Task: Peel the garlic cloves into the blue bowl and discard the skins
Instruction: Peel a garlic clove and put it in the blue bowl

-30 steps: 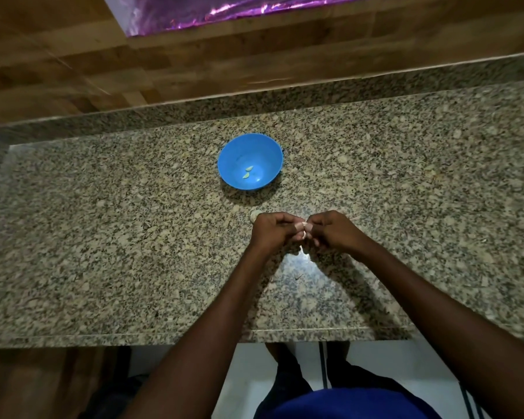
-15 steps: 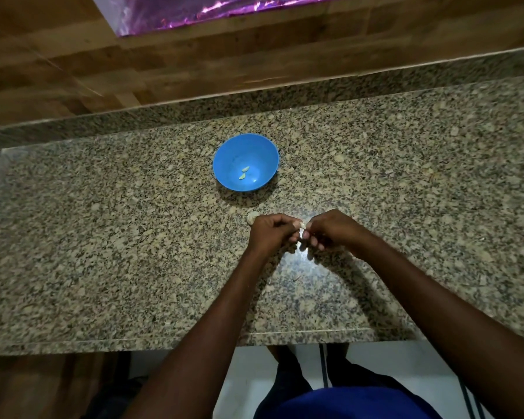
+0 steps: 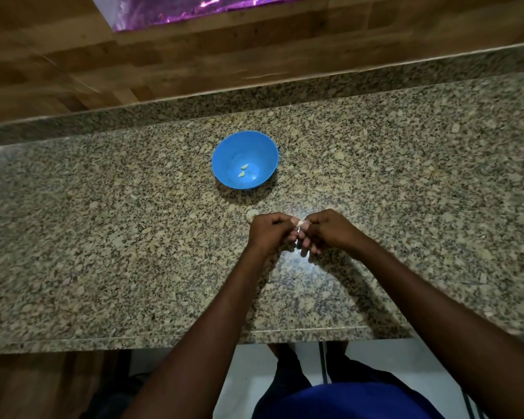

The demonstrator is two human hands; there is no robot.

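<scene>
Progress check, head view. We count two peeled garlic cloves lying in the blue bowl, which sits just above centre frame on the granite counter. So two cloves are done.

In work: our left hand and right hand meet just below the bowl, fingers of both curled in, pinching one pale garlic clove between the fingertips. Only a sliver of it shows; we cannot tell how much skin remains on it.

Left to do: one more pale piece, seemingly an unpeeled clove, lies on the counter just left of our left knuckles, nearly touching them. We judge the task roughly midway at best. No pile of loose skins can be made out on the speckled stone, and no bin is in frame, so the discard step looks not yet done.
</scene>
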